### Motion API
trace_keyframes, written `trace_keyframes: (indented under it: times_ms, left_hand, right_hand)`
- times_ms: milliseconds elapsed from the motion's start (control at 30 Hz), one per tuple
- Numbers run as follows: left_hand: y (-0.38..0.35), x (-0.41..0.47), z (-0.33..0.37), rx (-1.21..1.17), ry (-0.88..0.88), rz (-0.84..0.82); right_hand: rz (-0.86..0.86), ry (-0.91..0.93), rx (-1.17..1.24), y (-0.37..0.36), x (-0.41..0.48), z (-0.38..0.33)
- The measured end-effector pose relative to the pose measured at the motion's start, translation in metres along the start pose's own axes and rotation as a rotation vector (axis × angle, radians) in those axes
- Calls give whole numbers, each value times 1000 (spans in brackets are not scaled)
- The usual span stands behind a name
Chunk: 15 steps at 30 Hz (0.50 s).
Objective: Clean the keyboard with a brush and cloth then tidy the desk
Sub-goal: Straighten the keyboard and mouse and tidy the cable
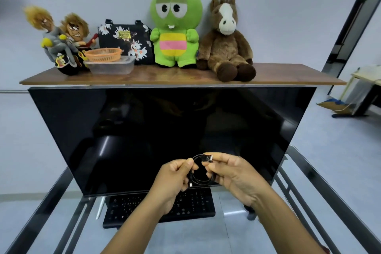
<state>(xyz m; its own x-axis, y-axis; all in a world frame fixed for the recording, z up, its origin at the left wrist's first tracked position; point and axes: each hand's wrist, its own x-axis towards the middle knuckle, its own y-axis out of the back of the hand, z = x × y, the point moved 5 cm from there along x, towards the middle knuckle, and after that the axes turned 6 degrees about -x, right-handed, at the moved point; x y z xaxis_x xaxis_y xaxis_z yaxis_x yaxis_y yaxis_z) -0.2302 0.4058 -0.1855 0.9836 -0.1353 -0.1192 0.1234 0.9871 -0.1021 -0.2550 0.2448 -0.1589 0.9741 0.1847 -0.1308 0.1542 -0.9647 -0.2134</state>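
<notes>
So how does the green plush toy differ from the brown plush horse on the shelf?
The green plush toy stands upright, while the brown plush horse sits with its legs stretched forward. The green one has bright pink and yellow belly stripes; the horse is plain brown with a white face. The green head is round and wide, the horse's narrower. Both rest on the wooden shelf, against the wall.

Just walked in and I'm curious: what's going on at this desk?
A person is coiling a black cable, pinching the loop in the left hand and the plug end in the right hand. Both hands are raised in front of a dark monitor. The black keyboard lies untouched on the glass desk below.
</notes>
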Motion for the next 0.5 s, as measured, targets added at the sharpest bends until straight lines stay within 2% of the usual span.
trace_keyframes:
  times_ms: [67, 200, 267, 400, 500]
  left_hand:
    - [-10, 6, -28, -88, 124, 33]
    - [-41, 15, -81, -203, 306, 124]
    - [-59, 21, -106, -226, 372, 145]
    - [-83, 32, -156, -154, 481, 145]
    - [-91, 44, -188, -17, 518, 116]
  right_hand:
    - [111, -61, -68, 21, -1, 22]
    - [275, -183, -399, 67, -8, 64]
    - [312, -216, -413, 86, -11, 86]
    - [410, -303, -415, 124, -9, 131]
    - [475, -399, -453, 147, -1, 163]
